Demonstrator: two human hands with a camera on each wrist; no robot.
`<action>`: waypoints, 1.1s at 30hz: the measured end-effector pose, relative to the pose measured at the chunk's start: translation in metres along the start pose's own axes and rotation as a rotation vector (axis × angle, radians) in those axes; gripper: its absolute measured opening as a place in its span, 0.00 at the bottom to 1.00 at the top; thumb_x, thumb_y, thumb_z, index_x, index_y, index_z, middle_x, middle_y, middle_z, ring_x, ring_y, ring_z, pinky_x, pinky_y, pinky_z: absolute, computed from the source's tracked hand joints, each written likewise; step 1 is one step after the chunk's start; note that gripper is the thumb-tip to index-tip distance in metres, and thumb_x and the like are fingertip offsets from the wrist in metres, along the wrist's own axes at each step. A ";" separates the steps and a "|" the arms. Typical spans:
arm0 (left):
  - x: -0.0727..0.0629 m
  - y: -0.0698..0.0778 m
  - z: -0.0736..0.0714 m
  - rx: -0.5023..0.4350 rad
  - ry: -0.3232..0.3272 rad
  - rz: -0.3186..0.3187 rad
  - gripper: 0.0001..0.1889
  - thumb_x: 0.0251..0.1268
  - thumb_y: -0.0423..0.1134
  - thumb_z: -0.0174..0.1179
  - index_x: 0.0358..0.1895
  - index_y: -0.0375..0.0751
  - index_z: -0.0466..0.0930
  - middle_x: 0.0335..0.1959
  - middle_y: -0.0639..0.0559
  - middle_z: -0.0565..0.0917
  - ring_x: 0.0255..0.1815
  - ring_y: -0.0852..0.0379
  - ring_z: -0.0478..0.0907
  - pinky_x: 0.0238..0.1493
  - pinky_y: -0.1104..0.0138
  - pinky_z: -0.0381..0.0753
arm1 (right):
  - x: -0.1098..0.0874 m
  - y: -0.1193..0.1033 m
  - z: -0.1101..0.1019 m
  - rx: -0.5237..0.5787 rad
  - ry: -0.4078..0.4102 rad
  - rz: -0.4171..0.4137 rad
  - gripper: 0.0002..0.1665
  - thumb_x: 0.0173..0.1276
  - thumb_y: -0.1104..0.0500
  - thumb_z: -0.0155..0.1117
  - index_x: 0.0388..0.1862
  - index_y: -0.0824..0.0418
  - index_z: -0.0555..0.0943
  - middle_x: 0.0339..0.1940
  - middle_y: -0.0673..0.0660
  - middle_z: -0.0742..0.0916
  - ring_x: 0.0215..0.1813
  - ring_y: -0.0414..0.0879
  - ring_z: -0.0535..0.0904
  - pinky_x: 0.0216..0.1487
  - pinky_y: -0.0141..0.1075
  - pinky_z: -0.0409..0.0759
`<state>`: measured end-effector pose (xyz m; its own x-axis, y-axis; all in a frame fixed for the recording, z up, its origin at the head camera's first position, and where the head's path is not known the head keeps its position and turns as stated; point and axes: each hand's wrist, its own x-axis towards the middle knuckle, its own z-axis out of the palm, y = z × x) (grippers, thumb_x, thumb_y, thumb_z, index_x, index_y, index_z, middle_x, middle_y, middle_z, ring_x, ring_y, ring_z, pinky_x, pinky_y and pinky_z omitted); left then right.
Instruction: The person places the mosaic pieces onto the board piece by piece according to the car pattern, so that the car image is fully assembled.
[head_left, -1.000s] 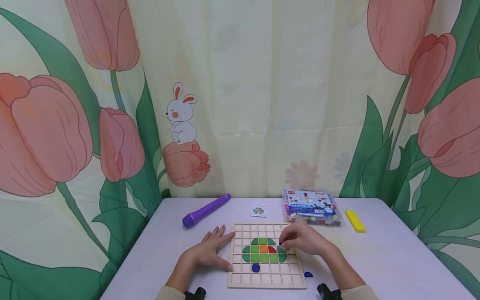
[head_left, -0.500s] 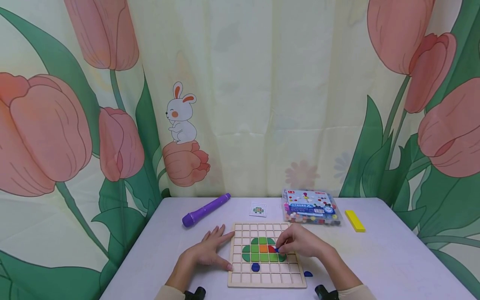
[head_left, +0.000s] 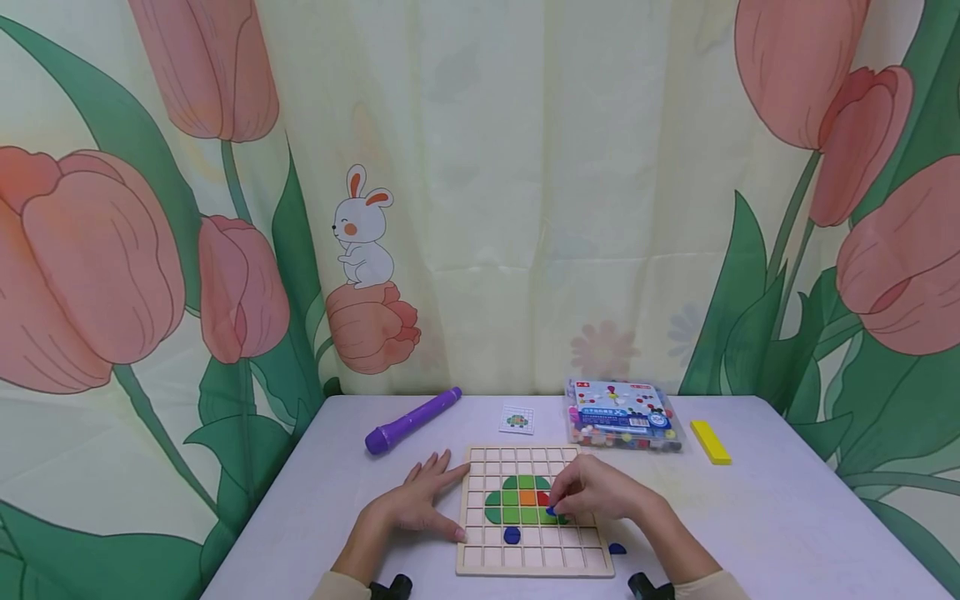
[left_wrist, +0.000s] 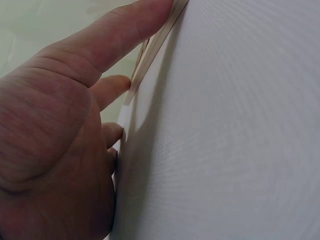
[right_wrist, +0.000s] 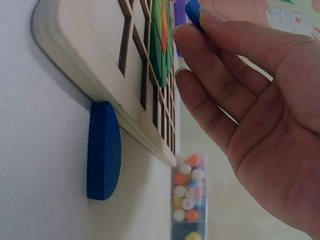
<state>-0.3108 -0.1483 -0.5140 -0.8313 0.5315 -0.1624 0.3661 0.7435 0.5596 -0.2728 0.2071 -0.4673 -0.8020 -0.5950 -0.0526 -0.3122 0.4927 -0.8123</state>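
A wooden grid board (head_left: pixel 480 562) lies on the table, with green, orange and red pieces (head_left: pixel 517 500) filling cells in its middle. Two blue half-round pieces (head_left: pixel 512 535) form a disc in a lower cell. Over the right part of the pattern, my right hand (head_left: pixel 600 487) pinches a small blue piece (right_wrist: pixel 193 11) between thumb and index finger. My left hand (head_left: pixel 416 500) spreads along the board's left edge, thumb and index fingertips at the rim. Another blue half-round piece (right_wrist: pixel 104 152) lies on the table against the board's right edge.
Behind the board lies a small pattern card (head_left: pixel 517 420). A purple microphone-shaped object (head_left: pixel 412 422) is at the back left. A clear box of colourful beads (head_left: pixel 624 415) and a yellow block (head_left: pixel 710 442) are at the back right.
My right hand has moved slightly left and toward me over the board, bringing the pinched blue piece to just below the red piece. The left hand has stayed at the board's edge.
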 end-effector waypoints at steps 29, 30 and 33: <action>-0.001 0.002 0.000 0.014 0.006 0.002 0.59 0.45 0.69 0.77 0.83 0.62 0.59 0.87 0.39 0.45 0.88 0.36 0.35 0.83 0.35 0.34 | 0.006 0.000 0.016 -0.055 -0.124 0.019 0.06 0.64 0.66 0.75 0.32 0.55 0.92 0.30 0.47 0.91 0.31 0.36 0.78 0.39 0.28 0.78; -0.001 0.002 0.000 0.016 0.008 0.002 0.58 0.45 0.68 0.77 0.83 0.62 0.59 0.87 0.39 0.45 0.88 0.36 0.36 0.83 0.35 0.34 | 0.006 0.000 0.016 -0.055 -0.126 0.020 0.06 0.64 0.66 0.75 0.32 0.55 0.92 0.30 0.47 0.91 0.31 0.36 0.78 0.38 0.28 0.78; -0.001 0.001 0.000 0.014 0.009 0.000 0.58 0.45 0.68 0.78 0.83 0.62 0.59 0.87 0.39 0.45 0.88 0.36 0.36 0.83 0.35 0.34 | 0.006 -0.001 0.016 -0.051 -0.130 0.024 0.06 0.64 0.67 0.75 0.32 0.56 0.92 0.30 0.47 0.91 0.31 0.36 0.78 0.37 0.27 0.78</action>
<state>-0.3098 -0.1477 -0.5128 -0.8349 0.5281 -0.1553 0.3718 0.7491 0.5483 -0.2688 0.1928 -0.4759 -0.7378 -0.6582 -0.1494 -0.3217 0.5375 -0.7795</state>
